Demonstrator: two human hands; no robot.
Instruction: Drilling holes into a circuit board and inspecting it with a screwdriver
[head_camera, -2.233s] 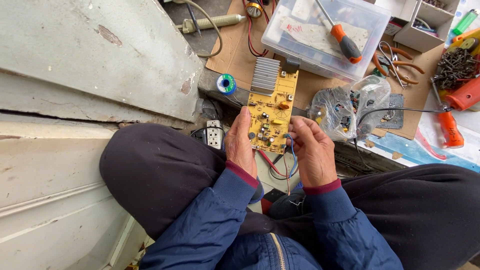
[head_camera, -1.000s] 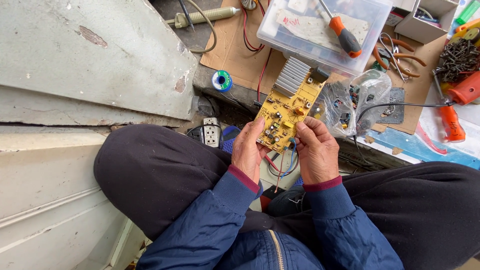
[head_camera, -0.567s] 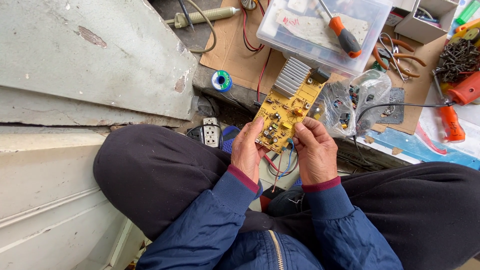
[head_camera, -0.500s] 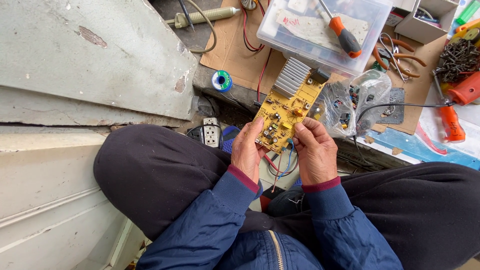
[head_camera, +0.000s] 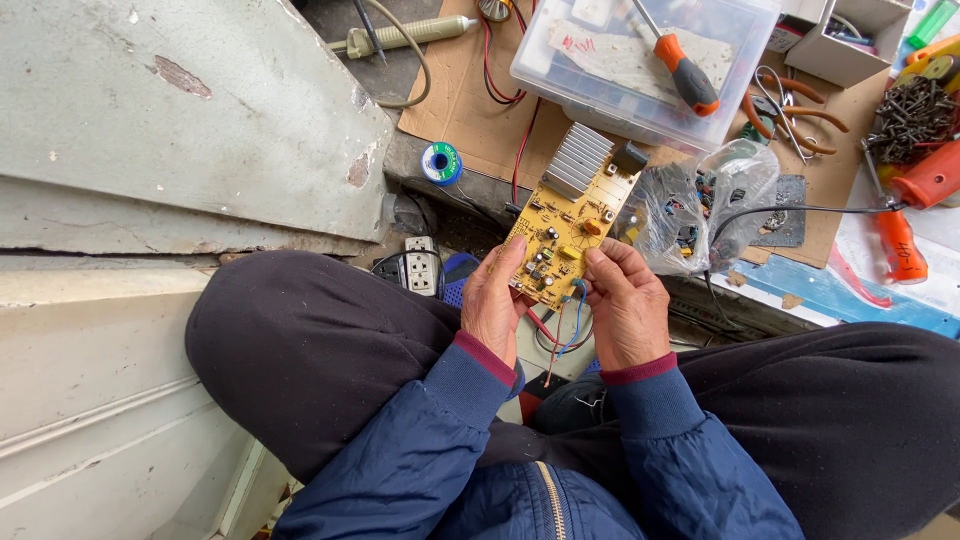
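I hold a yellow circuit board (head_camera: 568, 228) with a silver finned heat sink (head_camera: 577, 160) at its far end, tilted to the right above my lap. My left hand (head_camera: 493, 305) grips the board's near left edge. My right hand (head_camera: 627, 305) grips its near right edge, fingers touching small parts there. Red and blue wires (head_camera: 560, 330) hang from the board's near end between my hands.
A clear plastic box (head_camera: 645, 60) with an orange-handled screwdriver (head_camera: 682, 72) lies on cardboard beyond. A clear bag of parts (head_camera: 700, 205), a solder spool (head_camera: 441, 162), a power strip (head_camera: 421, 266), pliers (head_camera: 790, 100), screws (head_camera: 912, 112) and a soldering iron (head_camera: 400, 37) surround it. A worn grey slab (head_camera: 180, 120) lies left.
The board has turned from pointing straight ahead to leaning right, and it sits slightly higher in the view. Both hands stay on its near end.
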